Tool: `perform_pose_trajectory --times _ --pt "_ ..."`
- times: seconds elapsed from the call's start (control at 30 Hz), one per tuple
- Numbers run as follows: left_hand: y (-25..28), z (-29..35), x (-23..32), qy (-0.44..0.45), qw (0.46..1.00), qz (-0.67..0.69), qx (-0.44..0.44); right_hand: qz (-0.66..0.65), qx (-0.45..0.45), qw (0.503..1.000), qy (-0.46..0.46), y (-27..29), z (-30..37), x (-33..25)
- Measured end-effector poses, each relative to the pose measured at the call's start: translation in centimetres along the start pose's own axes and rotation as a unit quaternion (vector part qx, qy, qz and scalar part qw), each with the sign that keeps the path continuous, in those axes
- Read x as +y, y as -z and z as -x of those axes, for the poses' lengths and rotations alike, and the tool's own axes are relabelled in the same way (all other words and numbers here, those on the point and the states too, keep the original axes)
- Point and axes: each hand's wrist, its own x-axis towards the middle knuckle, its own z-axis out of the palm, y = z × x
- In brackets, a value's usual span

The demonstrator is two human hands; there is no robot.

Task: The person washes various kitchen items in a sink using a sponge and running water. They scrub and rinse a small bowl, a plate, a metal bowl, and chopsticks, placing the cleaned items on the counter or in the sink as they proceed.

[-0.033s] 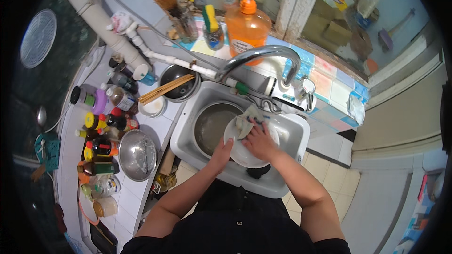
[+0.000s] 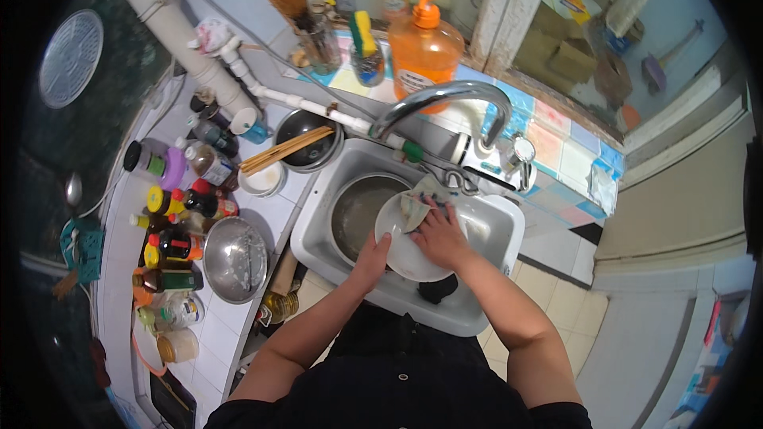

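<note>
Over the grey sink (image 2: 311, 238), my left hand (image 2: 370, 260) grips the near left rim of a white plate (image 2: 407, 258), thumb on top. My right hand (image 2: 442, 237) presses a pale, dark-marked cloth (image 2: 418, 205) against the plate's inner face, its fingers partly bent over the cloth. The plate is tilted. Behind and left of it, a round metal basin (image 2: 357, 216) with cloudy liquid sits in the sink, partly covered by the plate. Below the plate's near edge lies a dark object (image 2: 436, 289) whose kind I cannot make out.
A curved faucet (image 2: 445, 91) arches over the sink's far side. Behind it stands an orange pump bottle (image 2: 427, 52). Left on the counter are chopsticks (image 2: 288, 150) across bowls, a metal bowl (image 2: 235, 258), and several sauce bottles (image 2: 179, 245).
The whole view has shifted slightly, with the surroundings a little farther right and lower. My hands, the plate and the cloth keep nearly the same positions.
</note>
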Motion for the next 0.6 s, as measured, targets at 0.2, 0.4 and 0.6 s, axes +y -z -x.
perform_pose_trajectory --times 0.2,0.4,0.6 --pt "3.2 1.0 2.4 -0.124 0.988 -0.027 0.087 -0.277 0.048 0.939 -0.198 -0.6 -2.7 0.0" --pt "4.0 0.7 2.6 -0.113 0.982 0.106 0.106 -0.671 0.038 0.680 -0.294 1.7 -3.4 -0.5" --pt "3.9 0.8 5.3 -0.195 0.975 -0.027 0.100 -0.746 0.050 0.588 -0.308 1.7 -2.7 0.0"
